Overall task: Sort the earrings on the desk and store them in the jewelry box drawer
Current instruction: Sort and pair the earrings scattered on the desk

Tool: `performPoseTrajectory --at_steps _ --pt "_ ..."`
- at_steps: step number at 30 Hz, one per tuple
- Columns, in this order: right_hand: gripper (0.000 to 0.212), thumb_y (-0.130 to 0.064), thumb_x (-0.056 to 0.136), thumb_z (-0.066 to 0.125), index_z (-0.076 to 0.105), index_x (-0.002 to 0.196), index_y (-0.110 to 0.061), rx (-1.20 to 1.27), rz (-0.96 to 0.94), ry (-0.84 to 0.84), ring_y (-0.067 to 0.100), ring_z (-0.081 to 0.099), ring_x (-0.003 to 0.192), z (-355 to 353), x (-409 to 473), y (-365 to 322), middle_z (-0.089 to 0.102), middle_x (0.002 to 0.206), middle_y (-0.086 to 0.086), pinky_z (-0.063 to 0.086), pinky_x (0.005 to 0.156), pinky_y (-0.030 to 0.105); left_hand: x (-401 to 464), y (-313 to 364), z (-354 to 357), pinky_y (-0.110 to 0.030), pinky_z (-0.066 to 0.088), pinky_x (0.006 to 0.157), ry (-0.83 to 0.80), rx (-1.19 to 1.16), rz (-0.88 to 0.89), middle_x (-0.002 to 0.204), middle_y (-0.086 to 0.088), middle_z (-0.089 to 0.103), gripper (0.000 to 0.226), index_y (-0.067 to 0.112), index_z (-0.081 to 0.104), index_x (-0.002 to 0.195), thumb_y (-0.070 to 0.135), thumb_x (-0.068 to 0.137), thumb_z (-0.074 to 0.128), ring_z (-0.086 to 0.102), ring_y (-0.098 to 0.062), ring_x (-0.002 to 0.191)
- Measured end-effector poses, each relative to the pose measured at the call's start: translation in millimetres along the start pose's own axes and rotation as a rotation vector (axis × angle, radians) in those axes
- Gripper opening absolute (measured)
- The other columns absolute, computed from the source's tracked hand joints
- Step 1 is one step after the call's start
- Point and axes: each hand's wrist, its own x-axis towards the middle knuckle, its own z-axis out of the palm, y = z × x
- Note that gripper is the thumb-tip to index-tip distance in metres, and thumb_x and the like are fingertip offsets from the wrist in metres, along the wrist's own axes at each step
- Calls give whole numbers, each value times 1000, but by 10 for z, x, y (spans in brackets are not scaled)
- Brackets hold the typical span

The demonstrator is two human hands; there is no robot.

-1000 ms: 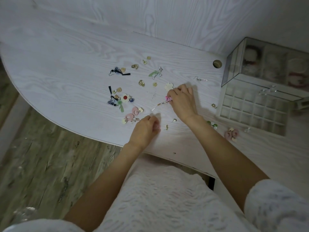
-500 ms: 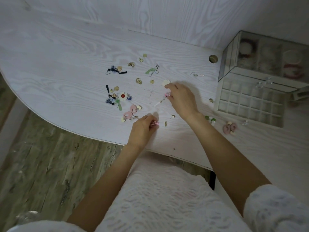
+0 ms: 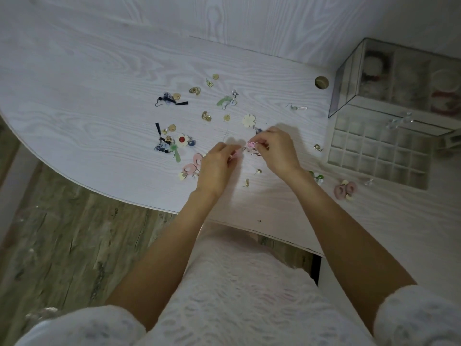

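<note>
Head view: my two hands meet above the counter (image 3: 99, 116).
Left hand (image 3: 215, 168): fingers pinched on a pink earring (image 3: 237, 153).
Right hand (image 3: 277, 151): fingertips closed on a second pink earring (image 3: 250, 145).
Loose earrings (image 3: 182, 141): scattered left of both hands.
Drawer (image 3: 379, 151): pulled out at right, its visible compartments bare.
Jewelry box (image 3: 399, 81): behind the drawer.
</note>
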Motion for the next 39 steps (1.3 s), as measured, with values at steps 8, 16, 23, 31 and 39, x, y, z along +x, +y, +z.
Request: performPoseTrajectory --at_steps 8,16,23,31,39 --pt "12 -13 93 50 62 94 -9 212 142 203 15 60 85 -68 -35 -16 62 97 4 51 79 29 129 -90 45 -16 40 76 -37 35 -55 106 -13 64 24 6 67 110 6 87 60 61 -25 91" --pt "11 -6 94 50 60 96 -10 653 297 323 14 68 74 -275 -901 166 68 84 1 55 66 22 -144 192 -183 -9 48 61 57 -257 -86 79 0 64 11 12 65 93 9 83 67 58 -4 66" --pt "13 -8 89 57 65 96 -15 444 566 452 14 65 85 -241 -1724 653 67 89 -2 48 76 12 -424 676 412 -7 48 64 -292 -359 55 82 -6 71 14 11 71 96 8 85 64 62 -1 63" --pt "23 -14 89 57 58 111 -11 47 533 477 25 61 81 -245 -1813 771 54 118 10 49 69 34 -644 935 1007 -34 48 87 -358 -76 155 110 -12 63 30 8 60 117 12 87 58 60 -27 95" --pt "41 -2 84 54 52 124 -8 -52 513 274 30 51 102 -224 -1796 776 47 122 15 40 78 30 -692 853 998 -33 47 79 -383 58 220 115 -14 51 48 8 50 128 11 81 62 56 -28 92"
